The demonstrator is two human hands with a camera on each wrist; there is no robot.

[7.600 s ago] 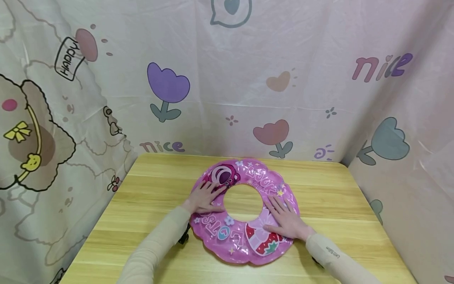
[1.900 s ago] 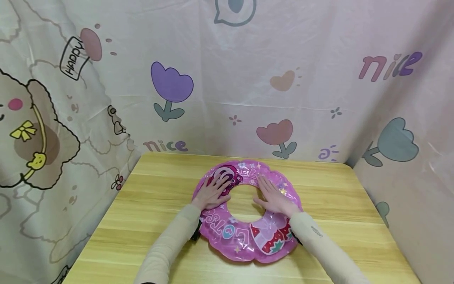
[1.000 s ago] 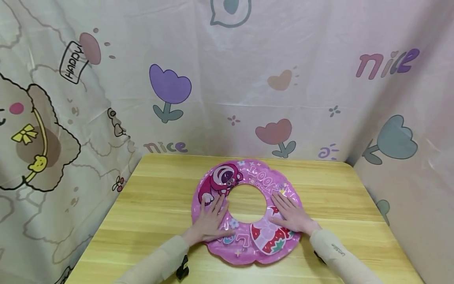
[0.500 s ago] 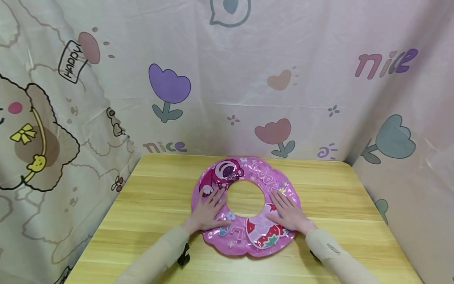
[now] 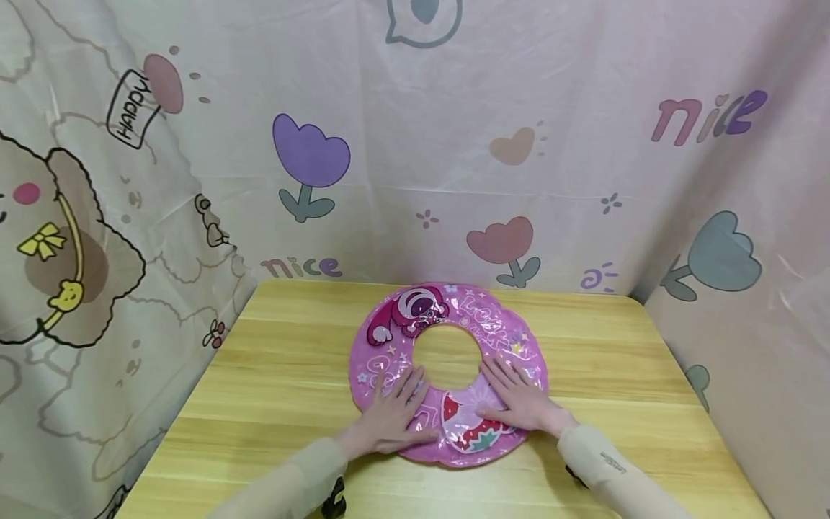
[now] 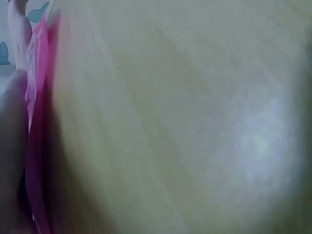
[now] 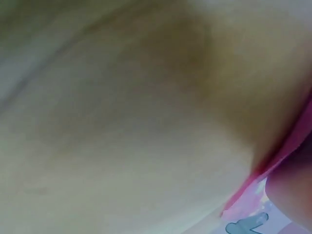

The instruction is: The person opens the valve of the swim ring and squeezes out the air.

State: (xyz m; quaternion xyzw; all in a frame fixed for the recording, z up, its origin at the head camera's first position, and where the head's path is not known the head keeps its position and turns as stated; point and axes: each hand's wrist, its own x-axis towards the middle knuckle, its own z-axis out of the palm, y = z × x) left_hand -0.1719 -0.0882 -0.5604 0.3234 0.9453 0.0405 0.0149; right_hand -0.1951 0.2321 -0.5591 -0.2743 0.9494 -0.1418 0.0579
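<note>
A pink inflatable swim ring lies flat on the wooden table. Its top carries a dark pink bear, outlined letters and a strawberry picture. My left hand rests palm down on the ring's front left part, fingers spread toward the hole. On the right side my right hand also lies flat, its fingertips near the hole's edge. Both palms cover parts of the print. The left wrist view shows only the ring's pink edge beside the hand; a similar pink edge appears in the right wrist view, blurred.
The light wood table reaches back to a printed curtain, which also hangs along the left and right sides. Below the left sleeve sits a small black wrist device. Another dark piece shows under the right sleeve.
My left hand has slid toward the ring's front. My right hand, earlier higher by the hole, lies lower on the right side. The ring's back edge sits slightly farther away.
</note>
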